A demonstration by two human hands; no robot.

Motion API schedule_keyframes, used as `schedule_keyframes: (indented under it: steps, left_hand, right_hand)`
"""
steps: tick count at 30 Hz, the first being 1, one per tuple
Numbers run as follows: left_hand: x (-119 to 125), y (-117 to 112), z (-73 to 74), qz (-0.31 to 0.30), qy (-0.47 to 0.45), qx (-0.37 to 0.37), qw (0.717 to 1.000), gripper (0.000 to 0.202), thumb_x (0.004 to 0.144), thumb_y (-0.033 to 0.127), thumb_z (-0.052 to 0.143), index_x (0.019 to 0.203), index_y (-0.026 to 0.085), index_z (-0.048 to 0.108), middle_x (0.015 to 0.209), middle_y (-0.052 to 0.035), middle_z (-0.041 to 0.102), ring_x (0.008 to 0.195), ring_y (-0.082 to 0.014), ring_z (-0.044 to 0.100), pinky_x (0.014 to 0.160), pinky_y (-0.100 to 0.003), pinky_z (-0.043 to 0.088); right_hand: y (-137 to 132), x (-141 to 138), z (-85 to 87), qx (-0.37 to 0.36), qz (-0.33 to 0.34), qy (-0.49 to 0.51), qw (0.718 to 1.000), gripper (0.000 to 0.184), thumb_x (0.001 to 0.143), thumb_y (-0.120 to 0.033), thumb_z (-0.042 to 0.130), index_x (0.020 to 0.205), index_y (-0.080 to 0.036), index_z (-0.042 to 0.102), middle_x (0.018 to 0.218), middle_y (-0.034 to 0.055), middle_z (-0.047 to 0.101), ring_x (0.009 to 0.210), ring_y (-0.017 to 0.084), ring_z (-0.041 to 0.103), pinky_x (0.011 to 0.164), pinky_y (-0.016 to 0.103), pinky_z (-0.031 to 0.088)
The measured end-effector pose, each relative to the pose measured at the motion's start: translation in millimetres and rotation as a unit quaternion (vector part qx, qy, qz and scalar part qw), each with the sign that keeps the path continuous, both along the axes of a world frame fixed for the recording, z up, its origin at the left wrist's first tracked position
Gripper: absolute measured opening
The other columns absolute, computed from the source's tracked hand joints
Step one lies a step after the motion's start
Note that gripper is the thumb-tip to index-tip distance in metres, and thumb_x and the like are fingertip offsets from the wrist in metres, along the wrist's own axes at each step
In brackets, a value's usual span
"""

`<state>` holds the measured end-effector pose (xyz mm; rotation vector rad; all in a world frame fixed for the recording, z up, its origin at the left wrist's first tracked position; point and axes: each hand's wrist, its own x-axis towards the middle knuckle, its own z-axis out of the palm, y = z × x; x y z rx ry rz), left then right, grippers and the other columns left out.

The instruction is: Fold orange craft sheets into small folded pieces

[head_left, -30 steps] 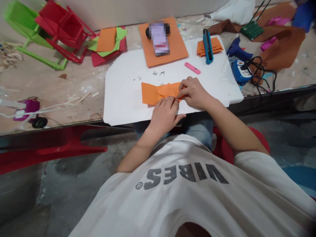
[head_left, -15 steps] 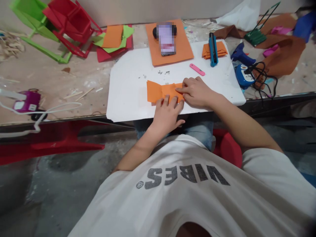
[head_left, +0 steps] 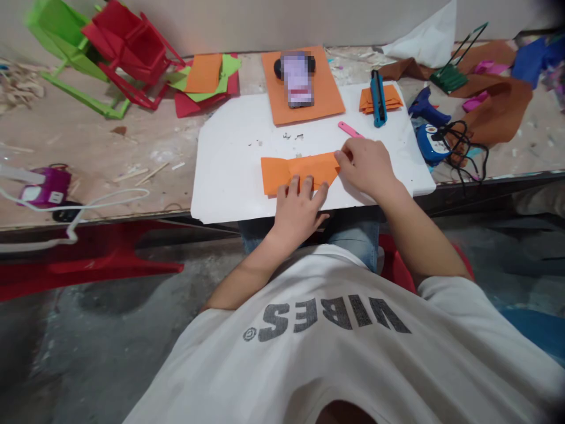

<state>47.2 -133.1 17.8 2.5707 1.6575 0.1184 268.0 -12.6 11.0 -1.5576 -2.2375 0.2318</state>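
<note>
A folded orange paper strip (head_left: 286,171) lies on the white board (head_left: 229,171) in front of me. My left hand (head_left: 300,209) rests on the strip's near edge, fingers stretched flat and pressing it down. My right hand (head_left: 368,168) is closed in a pinch on the strip's right end. The paper looks spread out flat between the two hands.
Behind the strip lie a pink cutter (head_left: 350,129), a blue stapler (head_left: 378,97) on folded orange papers, and an orange sheet (head_left: 329,94) with a phone on it. Blue glue guns (head_left: 430,126) with cables sit right. Red and green frames (head_left: 119,53) and coloured sheets (head_left: 203,79) lie far left.
My right hand has drawn the strip's right end out to the right, unfolding it longer. My left hand went from pinching the fold to lying flat on the paper.
</note>
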Motion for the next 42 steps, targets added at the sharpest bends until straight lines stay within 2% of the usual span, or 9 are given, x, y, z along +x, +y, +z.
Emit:
schedule_keyframes:
  steps: [3, 7, 12, 17, 22, 25, 28, 36, 42]
  left_hand:
    - [-0.7, -7.4, -4.7, 0.027, -0.039, 0.015, 0.999, 0.061, 0.117, 0.045, 0.067, 0.172, 0.018, 0.065, 0.170, -0.0285, 0.068, 0.153, -0.0513, 0.063, 0.114, -0.065, 0.050]
    - [-0.1, -23.5, -6.3, 0.042, -0.070, 0.020, 0.996, 0.051, 0.118, 0.049, 0.065, 0.159, 0.019, 0.075, 0.161, -0.0258, 0.076, 0.140, -0.0485, 0.069, 0.108, -0.063, 0.051]
    - [-0.9, -46.8, -12.5, 0.035, -0.093, 0.043, 0.994, 0.056, 0.119, 0.055, 0.065, 0.158, 0.017, 0.077, 0.166, -0.0227, 0.076, 0.146, -0.0463, 0.072, 0.107, -0.059, 0.054]
    - [-15.8, -46.2, -18.3, 0.046, -0.191, 0.069, 0.978, 0.055, 0.118, 0.052, 0.064, 0.162, 0.021, 0.071, 0.171, -0.0239, 0.071, 0.155, -0.0426, 0.070, 0.122, -0.057, 0.055]
    - [-42.2, -10.0, 16.4, 0.136, -0.211, 0.168, 0.953, 0.072, 0.116, 0.056, 0.062, 0.180, 0.026, 0.050, 0.179, -0.0221, 0.062, 0.178, -0.0434, 0.048, 0.136, -0.065, 0.047]
    - [-51.6, 13.1, 45.7, 0.083, -0.180, 0.166, 0.966, 0.041, 0.120, 0.044, 0.050, 0.154, 0.034, 0.071, 0.156, -0.0126, 0.080, 0.165, -0.0386, 0.063, 0.137, -0.066, 0.044]
    - [-50.7, 24.5, 56.0, 0.043, -0.156, 0.165, 0.973, 0.033, 0.122, 0.036, 0.047, 0.126, 0.038, 0.080, 0.140, -0.0052, 0.087, 0.150, -0.0352, 0.074, 0.135, -0.067, 0.042]
    - [-32.8, 10.0, -4.2, -0.078, -0.138, 0.082, 0.984, 0.031, 0.119, 0.025, 0.055, 0.125, 0.027, 0.085, 0.142, -0.0112, 0.089, 0.125, -0.0313, 0.082, 0.106, -0.054, 0.053]
    - [-36.5, 15.1, -14.0, -0.089, -0.119, 0.016, 0.989, 0.043, 0.104, 0.013, 0.063, 0.139, 0.020, 0.086, 0.144, -0.0171, 0.086, 0.127, -0.0358, 0.078, 0.105, -0.051, 0.059]
  right_hand:
    - [-43.0, 3.0, -3.7, -0.048, -0.047, 0.008, 0.998, 0.060, 0.115, -0.077, 0.051, 0.092, -0.027, 0.075, 0.090, 0.0160, 0.080, 0.093, 0.041, 0.074, 0.090, 0.059, 0.055]
    - [-82.1, -5.1, -12.4, -0.029, -0.067, 0.037, 0.997, 0.054, 0.110, -0.079, 0.062, 0.104, -0.027, 0.076, 0.102, 0.0155, 0.083, 0.100, 0.041, 0.075, 0.095, 0.059, 0.057]
    - [-93.9, -14.7, -12.2, -0.056, -0.070, 0.099, 0.991, 0.038, 0.102, -0.065, 0.079, 0.108, -0.028, 0.072, 0.114, 0.0135, 0.084, 0.110, 0.040, 0.074, 0.107, 0.063, 0.055]
    - [-86.7, -14.3, -6.0, -0.143, -0.001, 0.251, 0.957, 0.027, 0.099, -0.054, 0.078, 0.097, -0.028, 0.070, 0.089, 0.0031, 0.078, 0.084, 0.029, 0.071, 0.085, 0.047, 0.057]
    - [-78.9, -10.9, 22.1, 0.012, 0.059, 0.205, 0.977, 0.036, 0.110, -0.062, 0.064, 0.099, -0.030, 0.078, 0.102, 0.0104, 0.085, 0.098, 0.035, 0.077, 0.097, 0.057, 0.059]
    - [-75.8, -4.1, 41.6, 0.097, 0.090, 0.135, 0.982, 0.043, 0.117, -0.059, 0.049, 0.105, -0.034, 0.082, 0.115, 0.0118, 0.088, 0.110, 0.040, 0.079, 0.109, 0.068, 0.055]
    - [-72.7, 4.7, 41.2, 0.128, 0.084, 0.077, 0.985, 0.046, 0.118, -0.061, 0.044, 0.107, -0.038, 0.083, 0.122, 0.0111, 0.089, 0.118, 0.043, 0.079, 0.111, 0.072, 0.052]
    - [-69.6, 5.6, -18.6, 0.051, 0.138, 0.027, 0.989, 0.033, 0.114, -0.034, 0.051, 0.105, -0.033, 0.082, 0.129, 0.0122, 0.091, 0.113, 0.036, 0.080, 0.096, 0.059, 0.056]
    - [-72.1, 19.6, -10.7, -0.013, 0.187, 0.061, 0.980, 0.037, 0.110, -0.025, 0.055, 0.132, -0.028, 0.085, 0.138, 0.0137, 0.090, 0.131, 0.039, 0.081, 0.108, 0.059, 0.058]
